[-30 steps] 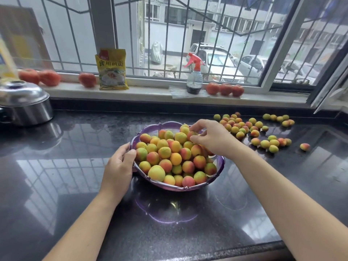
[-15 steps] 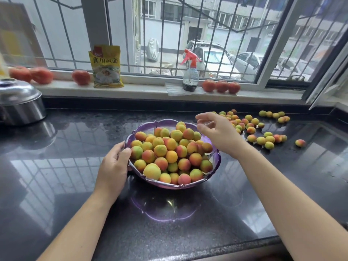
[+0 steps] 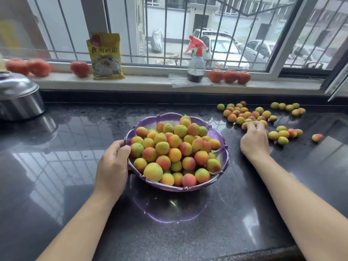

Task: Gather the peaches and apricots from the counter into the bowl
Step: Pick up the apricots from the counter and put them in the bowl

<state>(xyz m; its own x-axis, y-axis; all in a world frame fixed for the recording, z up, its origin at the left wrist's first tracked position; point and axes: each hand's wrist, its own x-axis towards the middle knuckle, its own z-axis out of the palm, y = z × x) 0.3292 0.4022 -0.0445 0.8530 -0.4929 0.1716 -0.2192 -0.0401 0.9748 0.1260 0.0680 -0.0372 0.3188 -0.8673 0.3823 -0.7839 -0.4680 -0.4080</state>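
Note:
A purple scalloped bowl (image 3: 225, 159) stands in the middle of the dark counter, heaped with yellow, orange and red fruit (image 3: 175, 154). My left hand (image 3: 113, 166) grips the bowl's left rim. To the right of the bowl, several loose fruit (image 3: 244, 113) lie scattered on the counter. My right hand (image 3: 254, 140) rests palm down at the near edge of that pile, its fingers curled over fruit there; what the fingers enclose is hidden.
A steel pot with a lid (image 3: 17, 98) stands at the far left. On the windowsill sit tomatoes (image 3: 229, 76), a yellow packet (image 3: 105, 56) and a spray bottle (image 3: 195, 66). An open window frame (image 3: 337, 85) juts in at the far right.
My right hand left the top of the bowl, moved right and came down on the loose fruit pile. My left hand stayed on the bowl's rim.

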